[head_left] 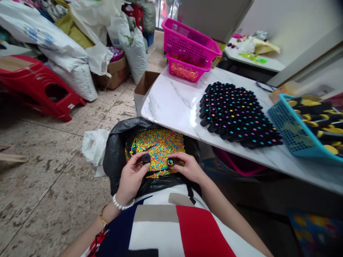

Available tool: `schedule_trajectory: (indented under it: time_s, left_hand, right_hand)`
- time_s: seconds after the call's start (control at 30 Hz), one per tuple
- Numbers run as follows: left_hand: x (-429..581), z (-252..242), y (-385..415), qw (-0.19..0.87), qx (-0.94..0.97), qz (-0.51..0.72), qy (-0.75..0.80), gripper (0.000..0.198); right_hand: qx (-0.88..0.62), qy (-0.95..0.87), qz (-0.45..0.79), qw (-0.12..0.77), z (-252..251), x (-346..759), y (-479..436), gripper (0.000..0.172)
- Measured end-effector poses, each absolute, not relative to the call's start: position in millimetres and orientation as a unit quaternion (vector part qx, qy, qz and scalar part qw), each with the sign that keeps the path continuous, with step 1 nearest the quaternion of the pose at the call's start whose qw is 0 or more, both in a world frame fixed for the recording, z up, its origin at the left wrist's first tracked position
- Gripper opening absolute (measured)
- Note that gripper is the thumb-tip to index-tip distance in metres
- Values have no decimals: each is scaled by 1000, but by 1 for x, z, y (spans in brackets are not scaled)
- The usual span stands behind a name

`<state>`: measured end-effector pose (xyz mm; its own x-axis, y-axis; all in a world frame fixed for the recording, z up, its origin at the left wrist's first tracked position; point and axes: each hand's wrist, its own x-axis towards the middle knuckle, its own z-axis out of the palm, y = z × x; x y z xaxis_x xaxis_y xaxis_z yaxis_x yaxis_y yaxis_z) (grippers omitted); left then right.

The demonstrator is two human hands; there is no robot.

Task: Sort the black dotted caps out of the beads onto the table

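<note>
Between the thumb and fingers of my left hand (132, 177) is a small black cylindrical cap (146, 158) with a hole in its top. My right hand (189, 167) grips a small black tube (170, 162), its open end toward me and coloured beads showing inside. The two pieces are apart. Both hands are just above a mass of small multicoloured beads (158, 142), which lies in a container lined with a black plastic bag (117, 142) in front of my lap. My right fingertips are close to the beads; whether they touch them I cannot tell.
On the marble-patterned table (171, 103) many black tubes (235, 110) stand packed together. A blue basket (294, 132) holds black and yellow pieces. Pink baskets (190, 43) are stacked at the far end. A red stool (40, 85) and white sacks (69, 60) are on the left.
</note>
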<state>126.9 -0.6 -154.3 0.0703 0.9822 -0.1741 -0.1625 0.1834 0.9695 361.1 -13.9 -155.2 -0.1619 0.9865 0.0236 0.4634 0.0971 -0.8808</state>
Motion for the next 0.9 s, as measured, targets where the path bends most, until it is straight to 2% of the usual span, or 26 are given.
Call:
schedule_trajectory:
  time_s: [0.27,0.47,0.63,0.77,0.83,0.9]
  left_hand:
    - [118,-168,-5,620,410,425,516,46]
    - [123,-172,2,640,400,407,515,52]
    - [128,-164,0,635,414,402,513,55]
    - [122,-169,2,631,408,389,533,57]
    - [117,-176,6,635,406,373,541,59]
    - [114,-183,11,630,425,358,542,61]
  right_hand:
    - [-572,-593,386,414,-136,386,-37,32]
    - [-634,-617,220,411,-114,412,-66,30]
    - [-622,-593,214,464,-109,415,-68,32]
    - [-599,-627,238,438,-107,411,-66,32]
    - [-602,-631,220,437,-106,415,-67,32]
    - [-630,-584,175,481,-105,430,-71,30]
